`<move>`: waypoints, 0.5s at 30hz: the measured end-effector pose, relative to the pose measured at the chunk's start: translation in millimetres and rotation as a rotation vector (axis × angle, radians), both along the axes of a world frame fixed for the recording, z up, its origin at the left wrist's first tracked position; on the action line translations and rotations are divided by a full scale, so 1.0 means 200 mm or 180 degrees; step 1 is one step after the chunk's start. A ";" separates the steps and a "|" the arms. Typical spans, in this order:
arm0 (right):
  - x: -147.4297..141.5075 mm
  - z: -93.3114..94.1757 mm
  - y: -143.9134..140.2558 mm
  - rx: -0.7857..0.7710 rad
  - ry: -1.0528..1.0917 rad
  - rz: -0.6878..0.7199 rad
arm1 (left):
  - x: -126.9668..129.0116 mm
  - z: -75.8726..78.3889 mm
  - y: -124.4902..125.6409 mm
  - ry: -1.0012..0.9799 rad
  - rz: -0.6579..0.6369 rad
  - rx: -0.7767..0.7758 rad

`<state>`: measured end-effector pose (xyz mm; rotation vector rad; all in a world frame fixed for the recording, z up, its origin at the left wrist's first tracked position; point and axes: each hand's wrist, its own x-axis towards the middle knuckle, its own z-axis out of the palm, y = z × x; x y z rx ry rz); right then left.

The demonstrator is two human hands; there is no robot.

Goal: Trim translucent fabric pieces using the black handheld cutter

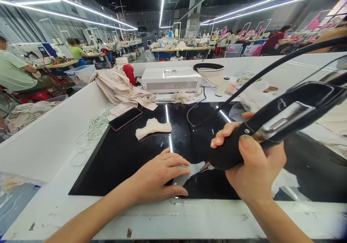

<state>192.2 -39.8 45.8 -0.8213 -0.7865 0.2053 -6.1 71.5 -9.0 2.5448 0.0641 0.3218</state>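
Observation:
My right hand [255, 167] is wrapped round a black corded hand tool [230, 145], with the thumb on its side. The tool slants down to the left, and its narrow metal tip [207, 166] meets the end of a small translucent white sheet piece [193, 169]. My left hand [159, 174] lies over the other end of that piece, its fingers spread and flat, hiding part of it. Both hands are above a glossy black mat [114, 163]. A cream-coloured fabric piece [153, 127] lies on the mat beyond my left hand.
A phone [126, 119] and tangled pale green cord [94, 127] lie at left, near beige fabric strips [119, 87]. Behind the mat stands a white vented box [171, 79]. The tool's black cable [260, 73] arches across the right side. More translucent scraps [287, 183] lie beside my right wrist.

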 end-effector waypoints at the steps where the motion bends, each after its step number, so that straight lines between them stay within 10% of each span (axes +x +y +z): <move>1: 0.00 -0.01 0.00 -0.0003 -0.0025 0.0015 | 0.01 0.00 0.00 0.0012 -0.0018 0.0053; 15: -0.04 -0.08 0.03 -0.0053 -0.0063 0.0306 | 0.02 -0.01 0.00 0.0359 -0.0052 0.0311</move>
